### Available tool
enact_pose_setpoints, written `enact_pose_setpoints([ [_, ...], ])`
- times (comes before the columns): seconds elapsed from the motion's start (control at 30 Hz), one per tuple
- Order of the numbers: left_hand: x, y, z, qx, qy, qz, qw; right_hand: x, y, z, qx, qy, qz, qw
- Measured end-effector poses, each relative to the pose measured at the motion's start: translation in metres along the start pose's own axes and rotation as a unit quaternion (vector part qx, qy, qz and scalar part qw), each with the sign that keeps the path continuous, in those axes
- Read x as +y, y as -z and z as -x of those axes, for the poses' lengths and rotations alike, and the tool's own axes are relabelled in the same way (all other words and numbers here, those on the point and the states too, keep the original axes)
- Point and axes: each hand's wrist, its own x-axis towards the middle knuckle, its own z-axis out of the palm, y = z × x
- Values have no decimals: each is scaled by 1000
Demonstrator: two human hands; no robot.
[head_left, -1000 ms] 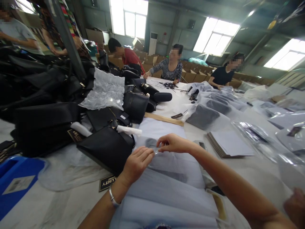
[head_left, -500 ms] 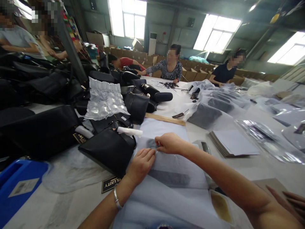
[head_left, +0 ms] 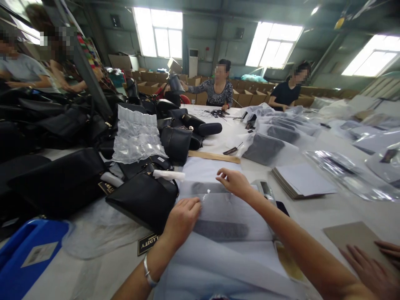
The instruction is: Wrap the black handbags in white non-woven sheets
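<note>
White tissue paper (head_left: 215,210) lies folded over a dark flat item that shows through it as grey bands; what it is, I cannot make out. My left hand (head_left: 183,216), with a silver bangle at the wrist, rests on the paper's left edge, fingers laid flat and close together. Just above the upper right of the paper, my right hand (head_left: 233,182) hovers with loosely bent fingers and nothing visible in them. A small shiny white patch (head_left: 208,191) shows on the paper between the hands. Left of them sits a black handbag (head_left: 143,200) with a white-wrapped handle.
Black bags (head_left: 62,179) and an air-cushion sheet (head_left: 137,133) crowd the left. A blue bin (head_left: 34,250) is at lower left. Stacked cards (head_left: 301,181) and plastic-wrapped bags (head_left: 265,148) lie right. Another person's hands (head_left: 368,266) touch a grey-brown board (head_left: 359,233). Co-workers stand across the table.
My right hand has lifted off the paper and moved right, its fingers loosening. My left hand stays on the paper's edge. Across the table, a co-worker has raised a dark bag.
</note>
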Motion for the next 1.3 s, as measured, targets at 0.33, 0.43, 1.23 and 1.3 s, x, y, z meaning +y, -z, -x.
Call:
enact_pose_setpoints([
  [0.33, 19, -49, -35, -73, 0, -32, 997, -11, -35, 147, 101, 60, -20, 993],
  [0.43, 13, -64, -33, -91, 3, -33, 995, -5, -52, 170, 63, 52, 25, 996],
  [1.23, -4, -26, 9, 12, 128, 73, 989, -4, -5, 109, 125, 90, -19, 988],
  [1.3, -10, -26, 1, 8, 186, 81, 979, -5, 1, 95, 157, 111, -30, 981],
])
